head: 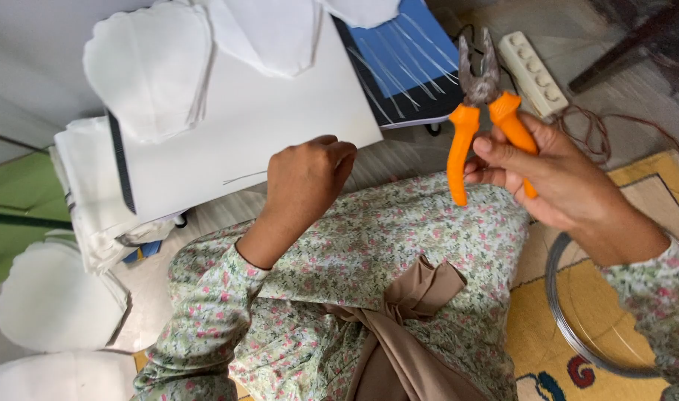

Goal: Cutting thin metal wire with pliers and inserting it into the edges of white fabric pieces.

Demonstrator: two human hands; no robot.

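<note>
Orange-handled steel pliers (484,111) stand jaws-up in the right hand (555,178), whose fingers are wrapped around both handles, held above the lap at the right side of the view; the metal jaws are slightly parted. Nearer the middle, the left hand (306,178) is curled into a loose fist, its fingertips pinching the end of a short thin piece of silver wire (244,177) that lies on a flat white board (243,126). That board serves as a low tabletop and rests on a stack of white fabric sheets (87,193). Scalloped white fabric cut-outs (150,67) lie on its far side, and a blue sheet (414,52) beyond it carries several more straight wire lengths. On the floor, a white power strip (533,70) sits by a tangle of brown cord, a coil of grey wire (570,312) lies on a yellow patterned rug (651,193), and a floral-print garment covers the lap.
</note>
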